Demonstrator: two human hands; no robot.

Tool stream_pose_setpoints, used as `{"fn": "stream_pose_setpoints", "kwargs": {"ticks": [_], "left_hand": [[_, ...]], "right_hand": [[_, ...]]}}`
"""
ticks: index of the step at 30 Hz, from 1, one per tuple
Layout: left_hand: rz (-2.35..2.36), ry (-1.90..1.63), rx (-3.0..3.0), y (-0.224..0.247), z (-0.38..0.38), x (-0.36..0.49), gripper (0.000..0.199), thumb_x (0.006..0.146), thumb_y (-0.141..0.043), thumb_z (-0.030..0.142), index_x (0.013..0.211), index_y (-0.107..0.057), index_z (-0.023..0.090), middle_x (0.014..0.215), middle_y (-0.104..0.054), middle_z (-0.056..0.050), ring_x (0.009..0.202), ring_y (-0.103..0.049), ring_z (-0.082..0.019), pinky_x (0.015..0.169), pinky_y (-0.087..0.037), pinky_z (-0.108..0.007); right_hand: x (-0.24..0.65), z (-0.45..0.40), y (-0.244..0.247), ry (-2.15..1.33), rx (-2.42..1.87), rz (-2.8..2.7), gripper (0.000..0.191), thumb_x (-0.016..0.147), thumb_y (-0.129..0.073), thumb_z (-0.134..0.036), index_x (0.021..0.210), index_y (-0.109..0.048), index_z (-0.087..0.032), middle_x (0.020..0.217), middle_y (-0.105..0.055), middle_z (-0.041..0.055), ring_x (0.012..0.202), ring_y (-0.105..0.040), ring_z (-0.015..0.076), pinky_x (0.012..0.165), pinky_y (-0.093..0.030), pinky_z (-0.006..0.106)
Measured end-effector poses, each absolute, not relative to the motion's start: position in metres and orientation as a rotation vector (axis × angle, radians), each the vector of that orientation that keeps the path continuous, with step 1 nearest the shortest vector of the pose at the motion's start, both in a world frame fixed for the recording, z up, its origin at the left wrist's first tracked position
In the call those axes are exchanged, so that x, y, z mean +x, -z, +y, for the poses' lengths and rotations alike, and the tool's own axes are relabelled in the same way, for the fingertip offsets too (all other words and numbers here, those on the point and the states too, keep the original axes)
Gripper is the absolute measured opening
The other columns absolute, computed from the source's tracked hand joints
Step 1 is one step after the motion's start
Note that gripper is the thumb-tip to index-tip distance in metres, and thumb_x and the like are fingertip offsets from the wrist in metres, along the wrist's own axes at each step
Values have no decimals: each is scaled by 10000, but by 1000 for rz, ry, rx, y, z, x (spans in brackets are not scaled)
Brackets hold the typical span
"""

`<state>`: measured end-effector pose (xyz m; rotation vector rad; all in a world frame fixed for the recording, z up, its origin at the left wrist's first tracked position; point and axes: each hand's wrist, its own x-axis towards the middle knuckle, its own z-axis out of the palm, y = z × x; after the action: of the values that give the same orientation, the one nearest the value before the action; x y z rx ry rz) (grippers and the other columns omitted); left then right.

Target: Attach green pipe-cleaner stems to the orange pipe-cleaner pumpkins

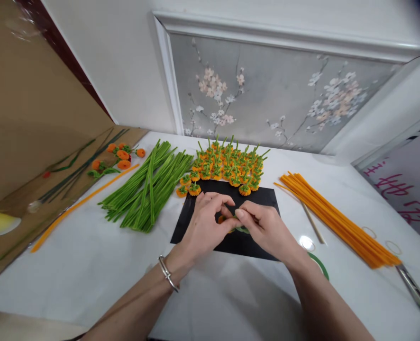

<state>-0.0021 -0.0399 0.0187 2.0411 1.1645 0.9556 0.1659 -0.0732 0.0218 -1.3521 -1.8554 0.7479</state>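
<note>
Green strips [148,187], orange strips [338,220] flank both hands [206,218].

Before me, a white wall [99,52] carries white moulding [274,37] around a grey panel [267,80] painted with pale blossom branches. Below it spreads a glossy white tabletop [78,279], catching a bright spot of light [306,243]. Brown board [28,99] stands leftward; pink-red writing [391,187] marks a pale surface at right.
</note>
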Motion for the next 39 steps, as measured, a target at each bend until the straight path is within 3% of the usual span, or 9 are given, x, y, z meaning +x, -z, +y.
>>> {"fn": "stream_pose_setpoints", "kwargs": {"ticks": [8, 12, 18, 23, 28, 32, 39], "left_hand": [[908, -711, 1581, -14, -37, -1, 197, 721, -687, 179, 900, -606, 186, 823, -708, -17, 778, -670, -171, 715, -514, -286], [891, -680, 1524, -11, -34, -1, 196, 685, -697, 138, 847, -592, 170, 740, -683, -4, 752, -671, -168, 675, -516, -261], [956, -745, 1621, -6, -34, 0, 252, 691, -724, 194, 877, -554, 192, 699, -692, 15, 710, -660, -164, 715, -504, -289], [1011, -762, 1797, -3, -34, 0, 242, 705, -723, 205, 899, -578, 207, 715, -706, 26, 784, -645, -180, 814, -461, -326], [955, -745, 1817, -6, -34, -1, 108, 750, -699, 239, 852, -695, 205, 793, -708, -6, 818, -629, -186, 753, -466, -294], [867, -751, 1678, -11, -32, -1, 57, 764, -685, 221, 763, -678, 165, 736, -683, -6, 711, -612, -142, 686, -465, -255], [889, -783, 1708, -11, -32, -3, 79, 760, -679, 205, 728, -637, 147, 703, -641, 5, 689, -580, -119, 671, -448, -236]], "right_hand": [[172, -69, -16, -591, -1331, -1989, 279, 964, -446, -293, 743, -588, -196, 699, -567, 6, 624, -498, 128, 607, -354, 257], [172, -68, -16, -665, -1288, -1980, 282, 957, -459, -300, 749, -619, -196, 708, -599, 9, 627, -512, 127, 609, -373, 254], [179, -70, -22, -741, -1404, -1996, 187, 907, -535, -350, 867, -646, -205, 646, -600, -18, 552, -487, 117, 540, -349, 241], [186, -73, -27, -776, -1353, -2118, 200, 891, -545, -236, 748, -680, -200, 733, -638, 13, 630, -542, 126, 594, -370, 248], [183, -72, -29, -744, -1341, -2112, 206, 886, -507, -152, 744, -650, -192, 730, -603, 11, 639, -532, 126, 597, -367, 249], [184, -73, -29, -793, -1359, -2013, 196, 882, -499, -164, 714, -598, -189, 689, -585, 1, 623, -512, 124, 581, -366, 245], [185, -73, -24, -920, -1447, -1926, 195, 877, -493, -241, 727, -603, -185, 626, -549, -17, 571, -448, 114, 519, -328, 240]]}}
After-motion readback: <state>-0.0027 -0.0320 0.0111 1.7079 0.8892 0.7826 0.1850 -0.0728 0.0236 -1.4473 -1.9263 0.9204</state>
